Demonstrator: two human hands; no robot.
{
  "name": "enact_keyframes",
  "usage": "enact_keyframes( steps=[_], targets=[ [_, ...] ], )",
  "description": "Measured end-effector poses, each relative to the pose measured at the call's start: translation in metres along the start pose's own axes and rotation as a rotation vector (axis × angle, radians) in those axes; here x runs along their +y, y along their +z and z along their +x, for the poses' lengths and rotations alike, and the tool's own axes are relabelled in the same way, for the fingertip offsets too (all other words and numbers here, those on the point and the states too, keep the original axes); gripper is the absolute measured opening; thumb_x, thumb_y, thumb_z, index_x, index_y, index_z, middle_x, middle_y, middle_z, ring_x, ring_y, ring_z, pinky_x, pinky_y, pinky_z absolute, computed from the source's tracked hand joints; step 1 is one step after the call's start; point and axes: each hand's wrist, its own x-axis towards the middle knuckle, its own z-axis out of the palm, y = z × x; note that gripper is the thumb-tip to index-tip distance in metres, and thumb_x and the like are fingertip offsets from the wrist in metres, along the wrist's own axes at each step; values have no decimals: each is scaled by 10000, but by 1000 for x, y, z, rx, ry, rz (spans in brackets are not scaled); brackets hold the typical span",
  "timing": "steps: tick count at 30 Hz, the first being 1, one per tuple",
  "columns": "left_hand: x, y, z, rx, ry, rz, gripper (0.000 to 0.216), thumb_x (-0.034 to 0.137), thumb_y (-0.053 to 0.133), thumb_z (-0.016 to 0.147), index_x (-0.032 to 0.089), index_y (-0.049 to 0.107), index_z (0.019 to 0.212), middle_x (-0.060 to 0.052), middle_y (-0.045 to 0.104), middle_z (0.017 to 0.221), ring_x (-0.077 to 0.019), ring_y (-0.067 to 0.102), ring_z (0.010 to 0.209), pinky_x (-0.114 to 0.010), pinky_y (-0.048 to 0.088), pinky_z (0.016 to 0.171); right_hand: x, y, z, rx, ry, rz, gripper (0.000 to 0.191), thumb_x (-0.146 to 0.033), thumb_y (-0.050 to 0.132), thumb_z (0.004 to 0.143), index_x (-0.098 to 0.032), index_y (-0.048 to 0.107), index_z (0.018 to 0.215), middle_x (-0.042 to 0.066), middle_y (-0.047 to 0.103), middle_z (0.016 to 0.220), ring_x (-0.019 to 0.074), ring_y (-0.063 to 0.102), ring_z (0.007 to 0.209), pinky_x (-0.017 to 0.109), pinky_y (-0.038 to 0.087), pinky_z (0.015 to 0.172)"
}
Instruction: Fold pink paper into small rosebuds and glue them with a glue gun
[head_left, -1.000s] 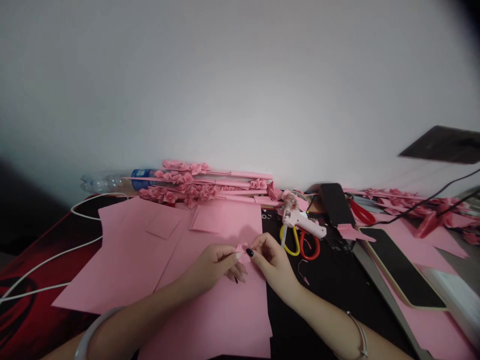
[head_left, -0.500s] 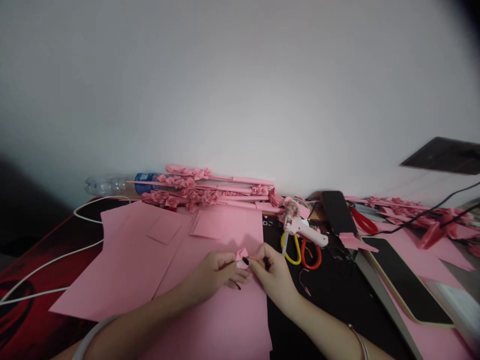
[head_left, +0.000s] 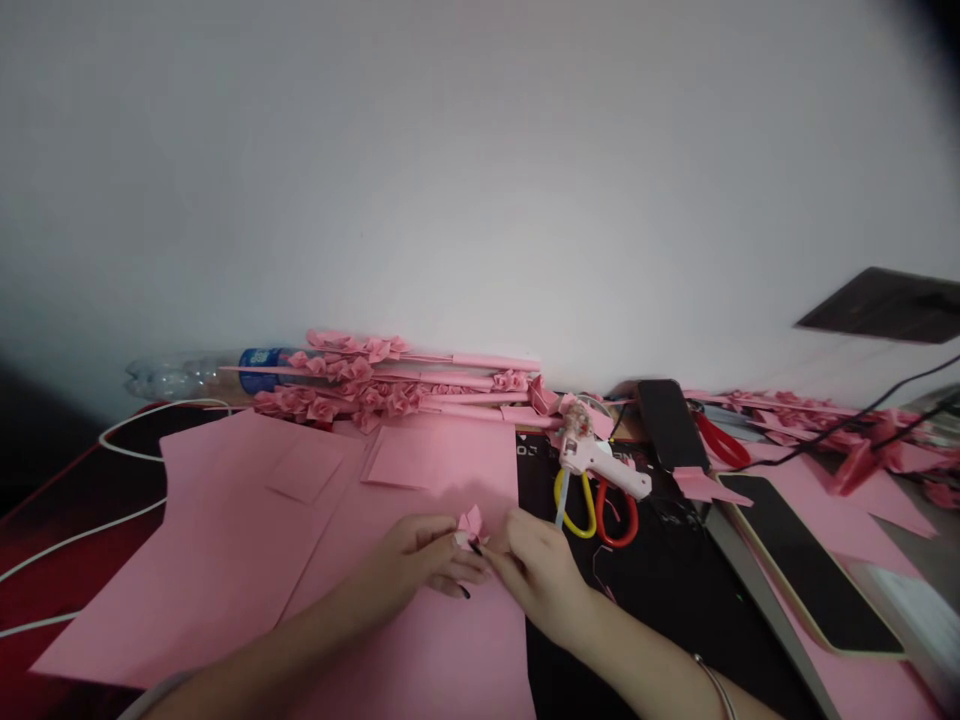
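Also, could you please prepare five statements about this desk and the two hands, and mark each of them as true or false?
1. The left hand and the right hand meet at a small folded pink paper. True.
2. The right hand is gripping the glue gun. False: the glue gun lies on the desk, apart from both hands.
3. A clear bottle with a blue label lies on its side. True.
4. Both loop handles under the glue gun are green. False: there is a yellow loop and a red loop.
5. Pink paper flowers lie along the wall. True.
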Motion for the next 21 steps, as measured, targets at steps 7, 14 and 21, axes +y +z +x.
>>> enact_keyframes(
  steps=[7, 14, 21],
  targets=[
    [8, 9, -1, 79, -15, 118, 571, 704, 622, 651, 137, 628, 721, -82, 736, 705, -208, 715, 687, -250, 540, 582, -6, 1, 2, -74, -113, -140, 284, -127, 392, 923, -198, 446, 653, -9, 453, 601, 122, 387, 512, 253, 283, 481],
    [8, 6, 6, 136, -64, -25, 581, 680, 707, 560, 142, 616, 761, -75, 742, 700, -195, 716, 687, -226, 529, 570, -5, 4, 6, -4, 89, 76, 168, -98, 430, 877, -205, 453, 749, 1, 504, 668, 130, 468, 580, 234, 382, 542],
    [21, 1, 5, 167, -61, 35, 614, 716, 682, 543, 144, 597, 749, -101, 750, 749, -217, 720, 722, -262, 543, 606, 2, -1, 19, -72, 21, -20, 111, -121, 440, 907, -190, 527, 900, 37, 585, 757, 151, 545, 654, 250, 448, 602]
  ],
)
